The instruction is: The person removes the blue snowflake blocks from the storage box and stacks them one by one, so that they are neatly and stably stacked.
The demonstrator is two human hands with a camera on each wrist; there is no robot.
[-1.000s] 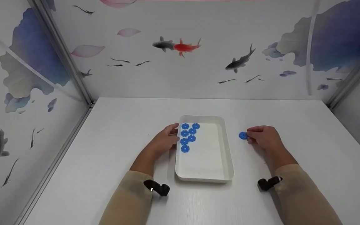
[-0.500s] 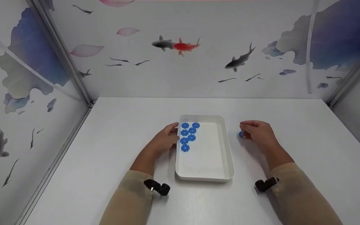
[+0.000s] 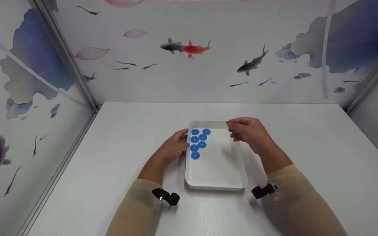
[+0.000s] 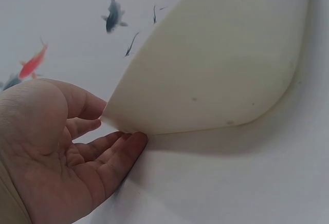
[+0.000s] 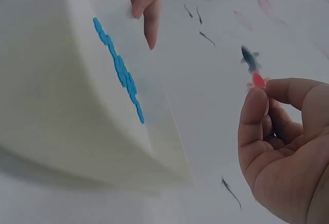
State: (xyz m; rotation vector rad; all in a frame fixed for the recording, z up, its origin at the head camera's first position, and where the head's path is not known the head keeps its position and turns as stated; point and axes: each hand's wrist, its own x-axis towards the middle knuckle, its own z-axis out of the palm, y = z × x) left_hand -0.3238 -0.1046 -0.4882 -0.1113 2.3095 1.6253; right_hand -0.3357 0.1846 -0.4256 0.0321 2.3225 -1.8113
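Observation:
A white rectangular tray (image 3: 220,170) rests on the table with several small blue notched discs (image 3: 195,155) lying in two uneven columns near its left wall. My left hand (image 3: 172,146) grips the left side of the tray; the left wrist view shows its fingertips at the rim (image 4: 123,131). Over the tray's right wall hovers my right hand (image 3: 249,132), thumb and index fingertips together and the other fingers curled. In the right wrist view, nothing shows between those fingertips (image 5: 255,94). The blue disc seen earlier to the right is out of sight, possibly hidden behind my hand.
The white table (image 3: 126,131) extends around the tray. A back wall (image 3: 192,85) and side panels printed with fish and leaves enclose it. Dark camera mounts (image 3: 167,196) sit on both sleeves.
My right hand has moved left from beside a blue disc right of the tray to over the tray's right wall. The left hand and the discs in the tray have stayed put.

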